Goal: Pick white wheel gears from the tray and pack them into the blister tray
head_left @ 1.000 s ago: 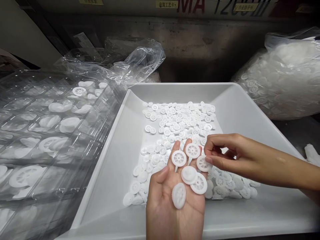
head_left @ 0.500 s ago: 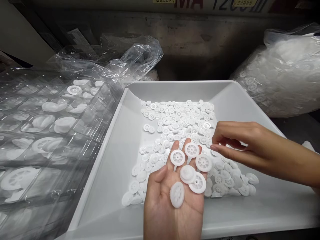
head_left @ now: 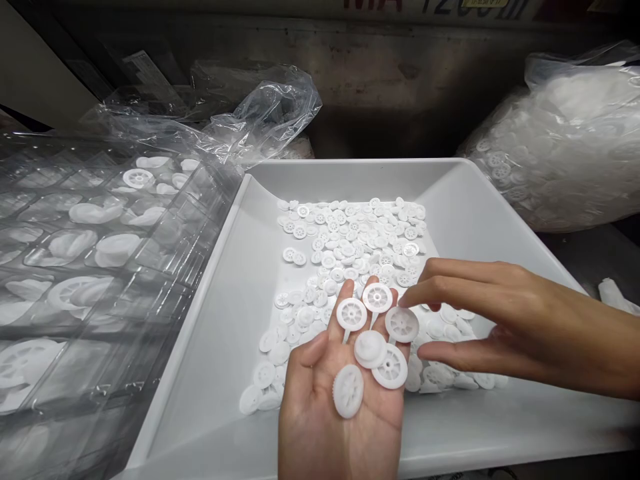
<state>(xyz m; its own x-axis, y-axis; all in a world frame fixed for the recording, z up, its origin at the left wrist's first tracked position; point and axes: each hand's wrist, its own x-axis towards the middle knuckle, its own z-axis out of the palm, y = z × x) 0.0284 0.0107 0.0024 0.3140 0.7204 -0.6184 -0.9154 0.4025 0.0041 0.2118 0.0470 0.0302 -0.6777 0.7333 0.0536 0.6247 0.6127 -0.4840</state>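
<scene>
My left hand (head_left: 320, 417) is palm up over the tray, with several white plastic gears (head_left: 389, 366) resting on the palm and fingers. They have spoked round faces, and some show a short stem; one near the thumb has a toothed rim. My right hand (head_left: 480, 307) reaches in from the right, thumb and fingers spread. Its index fingertip is at the edge of the rightmost gear (head_left: 402, 325); whether it presses on it I cannot tell. Under both hands, many similar small gears (head_left: 345, 227) lie loose in the light grey tray (head_left: 200, 373).
Left of the tray are stacked clear plastic blister trays (head_left: 165, 293) with white parts in their pockets. Crumpled clear film (head_left: 270, 110) lies behind them. A large clear bag (head_left: 565, 147) of white parts stands at the back right. A dark machine panel (head_left: 390, 80) closes off the back.
My right hand has moved left and opened its fingers, reaching the rightmost gear on my left hand. That gear has tilted slightly. The view has shifted a little.
</scene>
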